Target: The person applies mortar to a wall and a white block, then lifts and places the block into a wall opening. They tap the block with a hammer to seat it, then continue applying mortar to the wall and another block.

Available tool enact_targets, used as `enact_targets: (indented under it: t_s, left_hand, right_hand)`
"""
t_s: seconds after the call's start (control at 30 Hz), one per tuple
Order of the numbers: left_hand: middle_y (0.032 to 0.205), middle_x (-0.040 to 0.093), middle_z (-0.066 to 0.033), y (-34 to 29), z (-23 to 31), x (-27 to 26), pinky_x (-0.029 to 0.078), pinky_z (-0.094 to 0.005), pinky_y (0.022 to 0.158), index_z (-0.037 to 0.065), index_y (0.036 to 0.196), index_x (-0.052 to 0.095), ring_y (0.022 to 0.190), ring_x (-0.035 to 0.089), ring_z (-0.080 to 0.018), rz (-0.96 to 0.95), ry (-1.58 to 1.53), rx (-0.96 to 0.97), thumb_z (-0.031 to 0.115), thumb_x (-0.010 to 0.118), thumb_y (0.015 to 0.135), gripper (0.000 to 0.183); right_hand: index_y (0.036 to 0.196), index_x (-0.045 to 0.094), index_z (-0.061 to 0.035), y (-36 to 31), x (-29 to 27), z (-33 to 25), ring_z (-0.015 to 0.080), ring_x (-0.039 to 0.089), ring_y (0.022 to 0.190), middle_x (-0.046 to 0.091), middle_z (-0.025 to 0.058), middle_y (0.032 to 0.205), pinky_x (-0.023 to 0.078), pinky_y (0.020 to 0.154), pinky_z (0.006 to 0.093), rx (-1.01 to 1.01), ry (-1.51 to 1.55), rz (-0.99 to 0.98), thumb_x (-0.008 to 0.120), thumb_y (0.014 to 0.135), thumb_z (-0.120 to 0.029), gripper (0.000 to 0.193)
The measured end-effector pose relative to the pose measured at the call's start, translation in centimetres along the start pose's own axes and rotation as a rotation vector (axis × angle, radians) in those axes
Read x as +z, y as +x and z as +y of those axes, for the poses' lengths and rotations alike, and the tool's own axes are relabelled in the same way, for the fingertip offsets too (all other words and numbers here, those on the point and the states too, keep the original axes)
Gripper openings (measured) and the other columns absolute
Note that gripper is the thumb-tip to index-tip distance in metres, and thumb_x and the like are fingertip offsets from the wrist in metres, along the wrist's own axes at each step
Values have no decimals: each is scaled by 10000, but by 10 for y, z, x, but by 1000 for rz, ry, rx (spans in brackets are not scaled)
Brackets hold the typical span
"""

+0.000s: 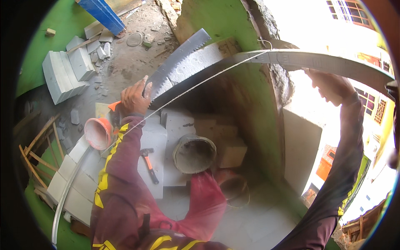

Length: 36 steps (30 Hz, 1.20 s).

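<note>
My left hand (pixel 136 96) closes round the handle end of a handsaw (pixel 179 56); an orange handle tip (pixel 114 106) pokes out beside the wrist. The wide grey toothed blade slants up and away, against a pale block (pixel 191 66) on top of the wall. At the right, my right hand (pixel 331 86) reaches up beneath a long metal bar (pixel 325 62), near the wall's broken end. Its fingers are loosely bent and apart, partly lost in glare, with no held thing visible. A white string (pixel 208 80) runs from the bar down across my left forearm.
Below me, a mortar bucket (pixel 194 154) and a hammer (pixel 149 165) rest on white blocks. An orange bucket (pixel 98 133) stands left, near a wooden frame (pixel 39 156). Stacked blocks (pixel 62 79) and rubble lie beyond. A blue post (pixel 104 16) rises behind; the green wall (pixel 258 125) drops at right.
</note>
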<state>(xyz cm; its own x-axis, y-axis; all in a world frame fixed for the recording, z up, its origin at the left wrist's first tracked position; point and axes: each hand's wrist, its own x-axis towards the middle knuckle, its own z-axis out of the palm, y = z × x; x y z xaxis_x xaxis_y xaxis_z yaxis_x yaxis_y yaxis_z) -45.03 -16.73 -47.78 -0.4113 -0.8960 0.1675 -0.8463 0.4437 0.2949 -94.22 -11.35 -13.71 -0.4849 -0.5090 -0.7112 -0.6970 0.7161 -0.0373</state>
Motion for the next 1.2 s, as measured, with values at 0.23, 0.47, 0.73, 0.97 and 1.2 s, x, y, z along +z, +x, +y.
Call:
enact_targets:
  t_s: [0.23, 0.47, 0.73, 0.97, 1.2]
  left_hand:
    - [1076, 739, -38, -1, -2, 1, 446, -371, 880, 232, 1281, 695, 924, 666, -218, -60, -19, -11, 385, 642, 960, 360]
    - [1028, 749, 16, 0, -1, 1, 445, -352, 878, 233, 1206, 736, 883, 668, -185, -21, 30, -10, 360, 676, 936, 304]
    - [1073, 743, -34, 0, -1, -2, 451, -371, 888, 249, 1295, 689, 918, 674, -221, -59, -6, -39, 391, 640, 961, 367]
    - [1046, 748, -32, 0, -1, 2, 474, -387, 850, 236, 1267, 702, 901, 687, -238, -53, 16, 15, 371, 631, 969, 335]
    - [939, 741, -125, -1, -12, 15, 506, -455, 759, 143, 1158, 749, 819, 686, -336, -45, 47, 76, 351, 635, 970, 303]
  right_hand:
    - [730, 586, -43, -34, 10, 5, 120, 538, 458, 558, 42, 618, 437, 371, 299, 19, 70, -45, 554, 972, -415, 445]
    - [742, 576, -80, -34, 9, 0, 88, 524, 494, 521, -2, 633, 435, 433, 264, -27, 66, 122, 578, 964, -487, 464]
    - [708, 557, -53, -16, 21, -9, 90, 513, 481, 486, -1, 613, 435, 435, 278, -72, -11, 50, 578, 966, -496, 513]
    - [807, 626, 22, -29, 49, 15, 116, 559, 485, 529, 30, 634, 459, 419, 294, -285, 87, 34, 530, 1009, -439, 513]
    - [883, 677, 58, -53, 111, 62, 268, 632, 537, 607, 166, 638, 530, 528, 419, -343, 158, 222, 557, 978, -280, 371]
